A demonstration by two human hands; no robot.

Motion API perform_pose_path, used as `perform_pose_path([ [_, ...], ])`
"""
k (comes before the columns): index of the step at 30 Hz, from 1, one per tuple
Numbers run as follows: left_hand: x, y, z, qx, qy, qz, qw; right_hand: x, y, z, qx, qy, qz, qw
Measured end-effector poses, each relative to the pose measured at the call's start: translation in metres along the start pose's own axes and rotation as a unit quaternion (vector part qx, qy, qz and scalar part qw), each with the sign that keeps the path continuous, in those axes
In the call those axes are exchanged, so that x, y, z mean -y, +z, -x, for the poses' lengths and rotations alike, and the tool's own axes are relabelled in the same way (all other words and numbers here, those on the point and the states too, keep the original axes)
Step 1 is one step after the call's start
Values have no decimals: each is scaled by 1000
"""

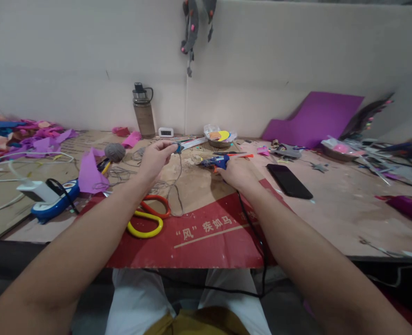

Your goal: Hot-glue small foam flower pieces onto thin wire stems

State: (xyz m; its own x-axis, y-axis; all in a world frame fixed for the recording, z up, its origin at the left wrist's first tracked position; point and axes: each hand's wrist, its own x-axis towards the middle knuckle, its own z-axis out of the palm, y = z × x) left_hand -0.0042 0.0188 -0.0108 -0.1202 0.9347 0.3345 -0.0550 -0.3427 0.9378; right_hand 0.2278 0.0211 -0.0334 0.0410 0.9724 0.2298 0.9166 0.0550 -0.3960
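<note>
Evidently, the left hand (156,159) pinched a small blue-grey piece (178,148) in a fingertip grip above the cardboard (199,188) on the desk (334,218), grey yarn (180,168) hanging from it. That piece looked light and soft, probably best taken by its edge. The right hand (239,173) wrapped its grip around a blue glue gun (220,161), seemingly stiff and heavier, safest held well back from its front end.

The left hand (157,157) pinches a small teal piece (178,148) and the right hand (239,173) grips a blue glue gun (220,161), scissors (153,217) lying toward the tabletop's (334,218) near edge.
</note>
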Motion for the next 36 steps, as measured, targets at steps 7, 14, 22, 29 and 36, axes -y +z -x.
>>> perform_pose_path([
  [7, 5, 4, 6, 63, 18, -62, 996, 24, 11, 6, -91, -85, -331, 935],
  [14, 11, 8, 11, 97, 12, -70, 993, 60, 38, 18, 85, -92, -574, 810],
  [22, 5, 16, 18, 103, -16, -66, 992, 54, 25, 23, -76, -173, -421, 887],
  [29, 2, 17, 21, 122, -17, -61, 991, 57, 15, 27, -94, -192, -409, 887],
  [36, 0, 20, 24, 126, -57, 15, 990, 56, 15, 26, -97, -175, -386, 901],
])
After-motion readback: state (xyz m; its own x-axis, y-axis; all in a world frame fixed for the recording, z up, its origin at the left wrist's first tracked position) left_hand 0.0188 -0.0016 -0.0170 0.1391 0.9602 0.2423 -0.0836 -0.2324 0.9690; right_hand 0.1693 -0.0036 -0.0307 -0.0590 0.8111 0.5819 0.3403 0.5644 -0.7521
